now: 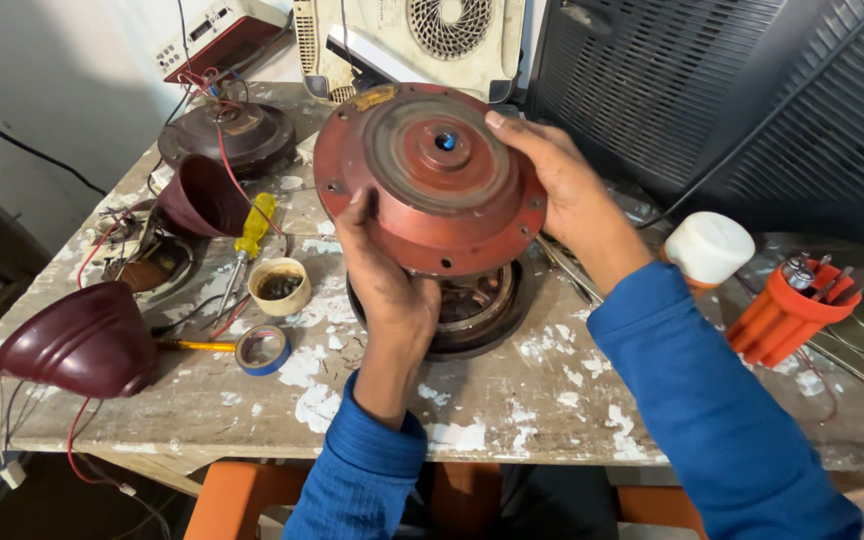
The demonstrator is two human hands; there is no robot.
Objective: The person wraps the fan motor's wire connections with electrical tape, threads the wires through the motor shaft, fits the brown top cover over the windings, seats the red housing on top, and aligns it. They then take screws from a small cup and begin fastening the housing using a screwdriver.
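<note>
Currently both hands grip the red motor cover (430, 180) at frame centre: left hand (384, 275) on its lower-left rim, right hand (557, 185) on its right rim, tilted up over the motor base (482, 315) on the bench (512, 400). Tape roll (262, 350) sits lower left.

Both hands grip a round red motor cover (430, 180) — left hand (384, 280) at its lower edge, right hand (562, 185) at its rim — above the desk (512, 400).
</note>
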